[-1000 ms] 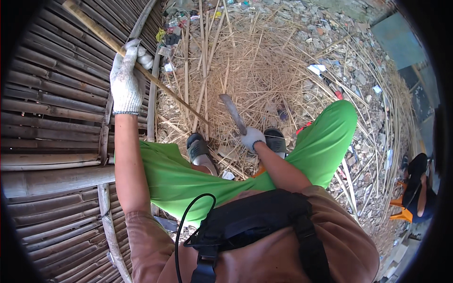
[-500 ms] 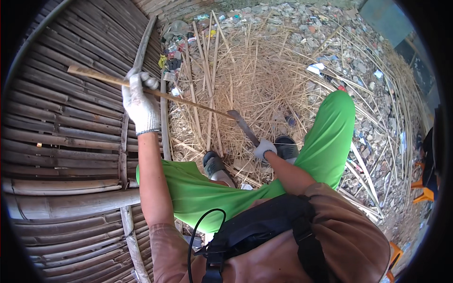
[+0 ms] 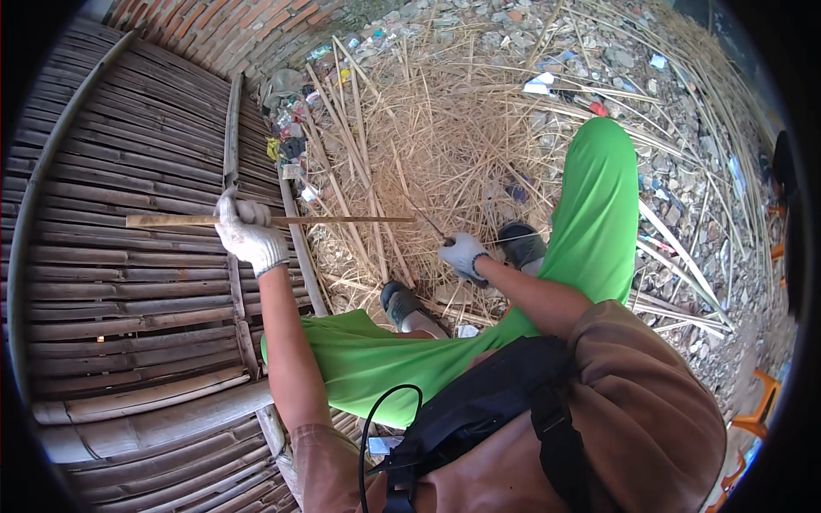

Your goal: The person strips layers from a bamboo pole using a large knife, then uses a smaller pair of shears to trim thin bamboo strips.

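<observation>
A long, thin bamboo strip [image 3: 351,220] lies nearly level across my front, with my gloved left hand [image 3: 250,235] closed round it nearer its left end. In my gloved right hand [image 3: 464,256] is the handle of a knife [image 3: 422,212], its dark blade seen almost edge-on and pointing up and left. The blade is close to the strip's right end; whether they touch I cannot tell. Both hands are above the ground in front of my green-trousered legs [image 3: 599,197].
On the left is a slatted bamboo platform [image 3: 162,282] with thicker poles. Bamboo shavings [image 3: 462,120] and loose strips [image 3: 346,162] cover the ground ahead, with rubble and litter around. A brick wall [image 3: 227,34] stands at the back left, an orange plastic chair [image 3: 761,406] at the right.
The strip has swung from slanting down rightward to nearly level. My right hand has shifted left and slightly up, and the blade has turned from its broad side to nearly edge-on.
</observation>
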`<action>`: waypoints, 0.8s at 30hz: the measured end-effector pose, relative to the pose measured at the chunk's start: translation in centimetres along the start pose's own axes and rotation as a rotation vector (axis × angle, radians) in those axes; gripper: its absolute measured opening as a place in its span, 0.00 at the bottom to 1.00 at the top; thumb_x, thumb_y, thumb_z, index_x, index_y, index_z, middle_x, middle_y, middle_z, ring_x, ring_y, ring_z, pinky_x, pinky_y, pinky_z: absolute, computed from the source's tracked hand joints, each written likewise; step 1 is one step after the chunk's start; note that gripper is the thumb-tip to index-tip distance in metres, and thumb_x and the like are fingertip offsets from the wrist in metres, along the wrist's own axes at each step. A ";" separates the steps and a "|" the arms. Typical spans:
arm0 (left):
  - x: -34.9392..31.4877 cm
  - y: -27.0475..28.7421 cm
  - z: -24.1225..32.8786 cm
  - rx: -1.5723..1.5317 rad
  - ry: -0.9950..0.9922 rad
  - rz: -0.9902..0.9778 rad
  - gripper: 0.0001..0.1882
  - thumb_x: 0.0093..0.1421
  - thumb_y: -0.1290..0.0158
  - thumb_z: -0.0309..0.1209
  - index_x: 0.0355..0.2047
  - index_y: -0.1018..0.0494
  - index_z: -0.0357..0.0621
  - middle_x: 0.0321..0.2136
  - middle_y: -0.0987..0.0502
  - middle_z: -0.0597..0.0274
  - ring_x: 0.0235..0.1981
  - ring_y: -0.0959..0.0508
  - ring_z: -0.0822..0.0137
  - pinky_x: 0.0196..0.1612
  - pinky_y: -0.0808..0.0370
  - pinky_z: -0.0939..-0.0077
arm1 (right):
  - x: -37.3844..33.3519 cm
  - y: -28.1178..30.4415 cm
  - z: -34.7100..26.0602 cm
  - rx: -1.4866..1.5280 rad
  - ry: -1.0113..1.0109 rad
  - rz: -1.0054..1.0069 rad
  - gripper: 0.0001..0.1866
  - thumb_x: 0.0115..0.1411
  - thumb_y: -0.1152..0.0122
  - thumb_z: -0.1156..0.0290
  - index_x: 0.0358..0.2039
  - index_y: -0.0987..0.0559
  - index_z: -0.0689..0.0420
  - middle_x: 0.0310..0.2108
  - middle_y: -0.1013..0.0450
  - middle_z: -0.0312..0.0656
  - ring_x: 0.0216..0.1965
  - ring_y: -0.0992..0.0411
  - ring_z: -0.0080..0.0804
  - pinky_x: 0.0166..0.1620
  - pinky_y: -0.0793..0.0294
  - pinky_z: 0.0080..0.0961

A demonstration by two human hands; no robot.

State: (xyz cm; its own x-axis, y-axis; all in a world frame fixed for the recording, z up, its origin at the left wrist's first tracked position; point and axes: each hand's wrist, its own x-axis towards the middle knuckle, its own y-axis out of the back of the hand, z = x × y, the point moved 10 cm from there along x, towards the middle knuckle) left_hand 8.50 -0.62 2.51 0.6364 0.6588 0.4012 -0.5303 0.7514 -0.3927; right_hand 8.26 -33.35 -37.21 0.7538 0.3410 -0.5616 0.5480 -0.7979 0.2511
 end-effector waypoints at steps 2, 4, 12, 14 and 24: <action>-0.9 -2.4 -0.2 -0.020 -0.017 -0.043 0.10 0.73 0.49 0.32 0.41 0.23 0.38 0.13 0.47 0.76 0.12 0.49 0.79 0.17 0.51 0.76 | -1.4 0.0 -2.9 0.127 0.155 0.044 0.23 0.58 0.34 0.54 0.44 0.18 0.62 0.33 0.18 0.52 0.33 0.19 0.44 0.40 0.20 0.40; -1.4 -4.1 -0.7 -0.049 -0.018 -0.097 0.10 0.73 0.49 0.32 0.42 0.23 0.38 0.13 0.46 0.76 0.12 0.49 0.79 0.16 0.50 0.78 | -2.4 0.2 -5.6 0.245 0.399 0.110 0.21 0.61 0.35 0.54 0.42 0.18 0.61 0.32 0.19 0.50 0.30 0.21 0.41 0.37 0.22 0.40; -1.2 -5.4 -0.8 -0.056 0.034 -0.108 0.11 0.72 0.46 0.33 0.43 0.23 0.37 0.14 0.45 0.75 0.11 0.48 0.79 0.15 0.49 0.77 | -6.3 -0.8 -8.3 0.017 0.384 0.048 0.19 0.63 0.35 0.55 0.38 0.20 0.61 0.26 0.21 0.47 0.27 0.20 0.41 0.35 0.20 0.41; -1.2 -5.7 -0.3 -0.117 0.032 -0.134 0.09 0.71 0.44 0.31 0.45 0.23 0.38 0.16 0.41 0.74 0.13 0.44 0.78 0.17 0.47 0.79 | -7.5 -0.7 -7.7 -0.012 0.291 0.008 0.18 0.63 0.35 0.55 0.37 0.20 0.61 0.24 0.22 0.47 0.25 0.20 0.40 0.34 0.20 0.41; 1.2 -5.4 4.8 0.024 -0.163 -0.006 0.13 0.75 0.46 0.32 0.55 0.25 0.40 0.24 0.28 0.72 0.21 0.31 0.79 0.26 0.31 0.83 | -12.9 0.5 -5.4 0.257 0.084 0.150 0.15 0.64 0.39 0.61 0.30 0.23 0.60 0.17 0.27 0.41 0.15 0.27 0.34 0.20 0.27 0.36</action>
State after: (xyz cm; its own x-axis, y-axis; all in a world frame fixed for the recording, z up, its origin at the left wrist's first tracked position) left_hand 9.46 -3.73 9.14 0.5409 0.6503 0.5334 -0.5414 0.7545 -0.3709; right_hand 0.82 -35.46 -25.59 0.8525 0.2412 -0.4638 0.3266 -0.9384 0.1123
